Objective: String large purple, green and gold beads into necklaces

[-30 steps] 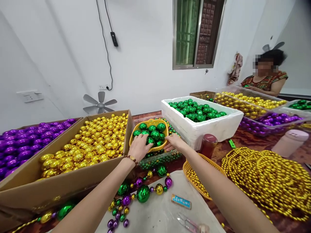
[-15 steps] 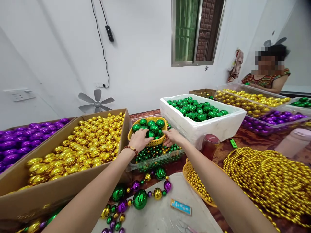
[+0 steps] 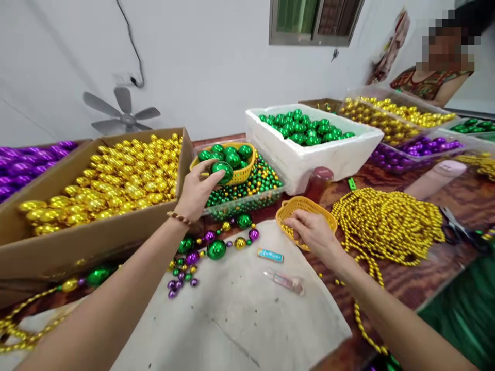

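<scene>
My left hand (image 3: 197, 190) holds a large green ball (image 3: 221, 172) between thumb and fingers, at the front of a yellow basket (image 3: 243, 175) of green balls. That basket rests on a clear bin (image 3: 266, 198) of small green and gold beads. My right hand (image 3: 311, 232) reaches into an orange basket (image 3: 328, 219) of small gold beads, its fingers bent together; what they hold, if anything, is hidden. A strand of green, purple and gold balls (image 3: 216, 249) lies on the pale cloth (image 3: 232, 319).
Cartons of gold balls (image 3: 127, 180) and purple balls (image 3: 31, 165) stand left. A white foam box (image 3: 320, 159), red-lidded jar (image 3: 319, 183), gold bead strands (image 3: 386, 221), scissors (image 3: 456, 226) and pink bottle (image 3: 436, 178) are right. A person (image 3: 433, 82) sits behind.
My left hand has lifted a green ball from the basket's contents. My right hand has moved from the green-ball basket down to the orange one. The view has tilted downward.
</scene>
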Demonstrator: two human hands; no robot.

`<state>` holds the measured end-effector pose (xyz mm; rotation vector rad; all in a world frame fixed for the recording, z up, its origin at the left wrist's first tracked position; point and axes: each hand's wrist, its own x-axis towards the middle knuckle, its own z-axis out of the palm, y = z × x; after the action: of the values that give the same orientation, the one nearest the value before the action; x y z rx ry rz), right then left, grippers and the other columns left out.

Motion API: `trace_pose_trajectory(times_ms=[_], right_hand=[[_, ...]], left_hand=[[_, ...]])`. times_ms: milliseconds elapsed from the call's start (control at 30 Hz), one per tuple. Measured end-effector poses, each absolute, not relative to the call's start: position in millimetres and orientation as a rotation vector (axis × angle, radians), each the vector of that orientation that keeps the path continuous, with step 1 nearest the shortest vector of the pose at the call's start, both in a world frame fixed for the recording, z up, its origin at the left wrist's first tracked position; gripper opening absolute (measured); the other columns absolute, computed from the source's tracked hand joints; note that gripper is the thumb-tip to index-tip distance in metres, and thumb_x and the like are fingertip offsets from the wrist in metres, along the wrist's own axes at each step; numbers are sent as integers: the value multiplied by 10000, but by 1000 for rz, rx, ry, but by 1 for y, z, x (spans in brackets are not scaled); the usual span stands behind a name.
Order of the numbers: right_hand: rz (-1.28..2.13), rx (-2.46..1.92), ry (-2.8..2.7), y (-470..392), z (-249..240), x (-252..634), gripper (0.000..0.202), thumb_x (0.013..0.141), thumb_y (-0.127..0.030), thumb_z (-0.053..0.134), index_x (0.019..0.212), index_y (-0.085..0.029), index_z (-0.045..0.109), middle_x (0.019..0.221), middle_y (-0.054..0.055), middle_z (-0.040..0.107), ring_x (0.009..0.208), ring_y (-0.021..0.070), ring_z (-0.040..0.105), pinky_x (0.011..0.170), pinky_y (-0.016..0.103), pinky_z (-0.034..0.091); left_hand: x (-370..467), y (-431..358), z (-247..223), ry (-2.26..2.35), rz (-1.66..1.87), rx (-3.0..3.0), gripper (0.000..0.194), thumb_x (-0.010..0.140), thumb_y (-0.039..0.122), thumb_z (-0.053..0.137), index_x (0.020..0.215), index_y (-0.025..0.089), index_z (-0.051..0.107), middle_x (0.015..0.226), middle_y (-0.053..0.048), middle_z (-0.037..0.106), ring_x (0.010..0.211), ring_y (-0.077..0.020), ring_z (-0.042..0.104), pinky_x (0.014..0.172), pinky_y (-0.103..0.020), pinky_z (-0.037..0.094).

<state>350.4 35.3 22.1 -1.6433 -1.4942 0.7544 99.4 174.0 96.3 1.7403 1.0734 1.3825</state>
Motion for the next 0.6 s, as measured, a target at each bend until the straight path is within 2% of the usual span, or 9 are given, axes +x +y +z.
trace_pose_trajectory(times_ms=[100,200,333,433,533,600], right_hand=[[949,-1728,-1493,-29,-14,347,347,898,-438,523,639,-207,538,529,-26,587,469,121,566,489,208,399],[1082,-1814,-1518,-75,-45,332,285,901,-413,529,705,-208,563,573,-30,616,466,118,581,492,209,395],[1024,-1721,-1806,-105,-59,289,131,900,-276,548,796,-223,608,726,-30,660,671,127,638,610,205,404],[925,-1668,-2049,-112,-56,249,56,882,-242,574,837,-232,606,855,-26,677,825,154,647,681,225,392],[754,-1798,-2246,-115,-56,222,22,858,-210,578,863,-223,597,892,-8,671,799,193,662,608,257,350],[634,-1901,-2340,-116,-60,213,103,861,-142,530,878,-218,599,899,2,666,747,206,674,548,268,297]], left_hand=[[90,111,66,956,1143,1377,429,799,348,665,1213,248,613,1088,-50,628,873,-174,603,673,-277,540],[73,47,27,923,1039,1015,365,851,338,615,1208,258,612,1088,-48,632,835,-147,602,677,-260,530],[47,-9,-9,938,968,666,356,894,410,537,1229,303,589,1191,-52,606,924,-194,620,693,-300,532],[31,-32,-14,988,989,681,377,886,393,558,1255,317,568,1208,-41,590,973,-203,602,692,-296,525],[19,-49,-9,1106,1036,913,433,853,339,624,1279,310,551,1194,-34,595,961,-179,582,710,-263,509],[12,-59,-6,1189,1065,1084,477,821,318,670,1281,306,547,1219,-34,593,1017,-187,573,781,-258,502]])
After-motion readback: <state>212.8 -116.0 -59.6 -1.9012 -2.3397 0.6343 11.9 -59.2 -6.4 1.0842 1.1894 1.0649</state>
